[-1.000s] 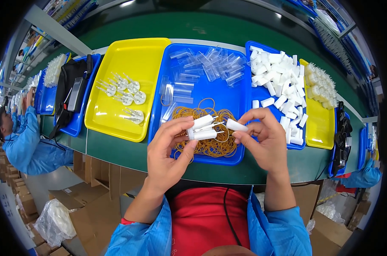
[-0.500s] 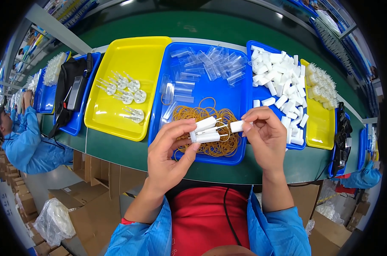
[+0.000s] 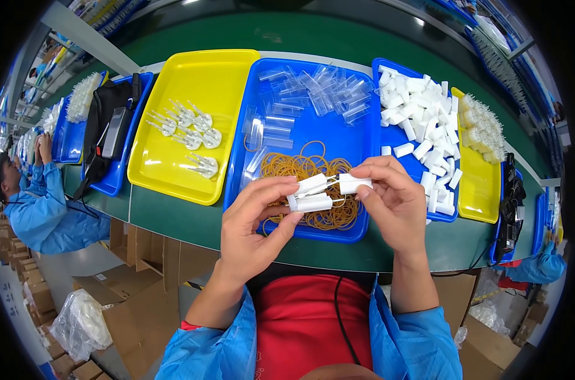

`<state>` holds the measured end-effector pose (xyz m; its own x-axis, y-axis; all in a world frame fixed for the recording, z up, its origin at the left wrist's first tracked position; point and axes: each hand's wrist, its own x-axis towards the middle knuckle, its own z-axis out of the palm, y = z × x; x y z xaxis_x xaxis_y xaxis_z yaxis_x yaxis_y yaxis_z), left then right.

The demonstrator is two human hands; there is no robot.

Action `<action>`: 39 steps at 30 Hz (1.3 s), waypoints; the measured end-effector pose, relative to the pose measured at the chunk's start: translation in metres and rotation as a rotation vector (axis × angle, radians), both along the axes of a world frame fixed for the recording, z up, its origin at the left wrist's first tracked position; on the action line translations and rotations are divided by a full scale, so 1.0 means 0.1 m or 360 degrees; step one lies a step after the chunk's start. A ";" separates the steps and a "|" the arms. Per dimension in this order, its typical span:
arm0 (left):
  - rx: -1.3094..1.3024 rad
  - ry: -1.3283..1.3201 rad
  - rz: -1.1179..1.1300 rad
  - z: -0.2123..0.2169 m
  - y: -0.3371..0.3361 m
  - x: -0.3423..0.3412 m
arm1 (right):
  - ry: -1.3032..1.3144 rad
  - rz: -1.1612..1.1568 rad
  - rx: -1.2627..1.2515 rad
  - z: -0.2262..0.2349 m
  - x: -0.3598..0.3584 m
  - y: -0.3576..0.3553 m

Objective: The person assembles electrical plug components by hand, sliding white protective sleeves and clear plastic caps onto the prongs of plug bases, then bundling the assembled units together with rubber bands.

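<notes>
My left hand is closed on a white pronged part, pinched by its base between thumb and fingers. White sleeves sit over some of its prongs, and thin metal pins point to the right. Between the thumb and fingers of my right hand is a white plastic sleeve, its left end at the tips of the pins. Whether a pin is inside it, I cannot tell. Beneath both hands lies a heap of brown rubber bands in a blue tray. Clear plastic tubes lie farther back in it.
On the left, a yellow tray holds several white pronged parts. Loose white sleeves fill a blue tray at right, beside another yellow tray with stacked pronged parts. A co-worker in a blue sleeve is at far left.
My right hand has brought the white sleeve slightly left and up, against the pins of the part in my left hand. The left hand stays almost in place.
</notes>
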<state>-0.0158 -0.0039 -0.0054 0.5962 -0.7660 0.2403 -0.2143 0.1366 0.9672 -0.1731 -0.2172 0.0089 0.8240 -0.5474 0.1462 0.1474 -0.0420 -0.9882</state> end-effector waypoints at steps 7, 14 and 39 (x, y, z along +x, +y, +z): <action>0.0014 0.0022 -0.0005 0.02 0.00 0.00 | -0.0014 -0.0021 -0.0093 -0.01 -0.01 -0.04; 0.0033 -0.0050 -0.0005 0.02 -0.04 -0.03 | 0.0013 0.0138 0.0093 0.02 -0.01 0.04; 0.0133 -0.0322 0.0027 0.07 -0.03 -0.01 | 0.0191 0.0116 -0.0017 0.02 0.05 0.04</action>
